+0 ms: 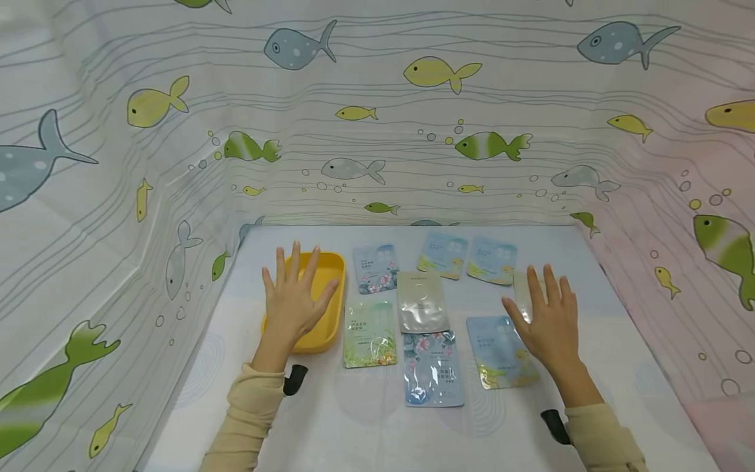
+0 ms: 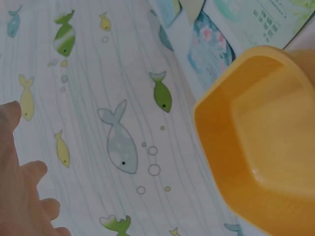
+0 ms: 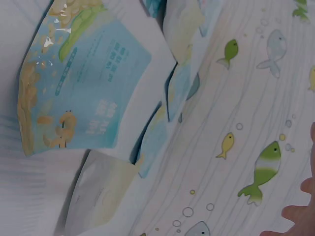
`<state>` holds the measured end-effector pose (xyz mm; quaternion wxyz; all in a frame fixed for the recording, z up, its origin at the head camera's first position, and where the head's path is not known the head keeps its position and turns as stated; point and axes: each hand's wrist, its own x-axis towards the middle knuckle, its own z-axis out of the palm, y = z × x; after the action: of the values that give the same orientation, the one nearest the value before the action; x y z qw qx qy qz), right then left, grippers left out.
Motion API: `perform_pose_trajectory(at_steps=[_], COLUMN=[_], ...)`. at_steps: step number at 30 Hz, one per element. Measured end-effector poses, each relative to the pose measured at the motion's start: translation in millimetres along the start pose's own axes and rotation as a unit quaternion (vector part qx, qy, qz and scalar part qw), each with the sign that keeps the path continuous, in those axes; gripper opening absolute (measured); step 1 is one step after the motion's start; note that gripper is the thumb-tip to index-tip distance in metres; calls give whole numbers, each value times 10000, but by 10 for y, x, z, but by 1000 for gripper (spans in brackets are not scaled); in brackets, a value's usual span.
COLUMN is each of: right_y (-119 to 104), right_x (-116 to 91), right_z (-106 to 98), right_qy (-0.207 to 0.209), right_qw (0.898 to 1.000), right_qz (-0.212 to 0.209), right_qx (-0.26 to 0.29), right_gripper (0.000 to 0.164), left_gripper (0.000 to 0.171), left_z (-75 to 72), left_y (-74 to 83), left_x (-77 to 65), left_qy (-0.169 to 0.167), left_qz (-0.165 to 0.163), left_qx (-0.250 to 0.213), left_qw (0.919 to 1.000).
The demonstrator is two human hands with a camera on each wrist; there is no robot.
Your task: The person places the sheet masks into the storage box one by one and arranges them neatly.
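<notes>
My left hand (image 1: 290, 305) is open with fingers spread, overlapping the yellow plastic tray (image 1: 336, 288) in the head view. My right hand (image 1: 550, 324), also open, overlaps a blue sachet (image 1: 498, 351) and a pale one (image 1: 522, 288) at the right. Neither hand holds anything. In the left wrist view the yellow tray (image 2: 216, 162) shows a bare inside, with the left fingers (image 2: 34, 172) at the left edge. The right wrist view has the blue sachet (image 3: 103, 83) close by, and the right fingers (image 3: 298, 214) at its right edge.
Between the hands lie a green sachet (image 1: 370, 334), a silver-beige one (image 1: 422, 301) overlapping a blue floral one (image 1: 433, 377), and a smaller floral one (image 1: 375, 269). Two small blue sachets (image 1: 444, 254) (image 1: 492, 260) lie farther back. A fish-print curtain (image 1: 377, 144) surrounds the white table (image 1: 354, 432).
</notes>
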<state>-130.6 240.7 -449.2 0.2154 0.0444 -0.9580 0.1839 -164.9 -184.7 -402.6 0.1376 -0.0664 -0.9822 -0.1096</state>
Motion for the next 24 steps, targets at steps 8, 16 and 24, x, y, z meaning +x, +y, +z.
perform_pose_trajectory(at_steps=[8,16,24], right_y=[63,174,288], right_x=[-108,-293,-491], right_z=[47,141,258], right_qy=[275,376,206], right_qw=[9995,9979,9932], right_qz=[-92,378,1020], right_qx=[96,362,524], right_gripper=[72,62,55], left_gripper=[68,63,56], left_z=[158,377,602], left_y=[-228,-577,-877], left_x=[-124,-317,-470], left_qy=[208,678,291], left_qz=[-452,-954,-1608], left_qx=[-330,-652,-785], left_qw=[9982,9910,9834])
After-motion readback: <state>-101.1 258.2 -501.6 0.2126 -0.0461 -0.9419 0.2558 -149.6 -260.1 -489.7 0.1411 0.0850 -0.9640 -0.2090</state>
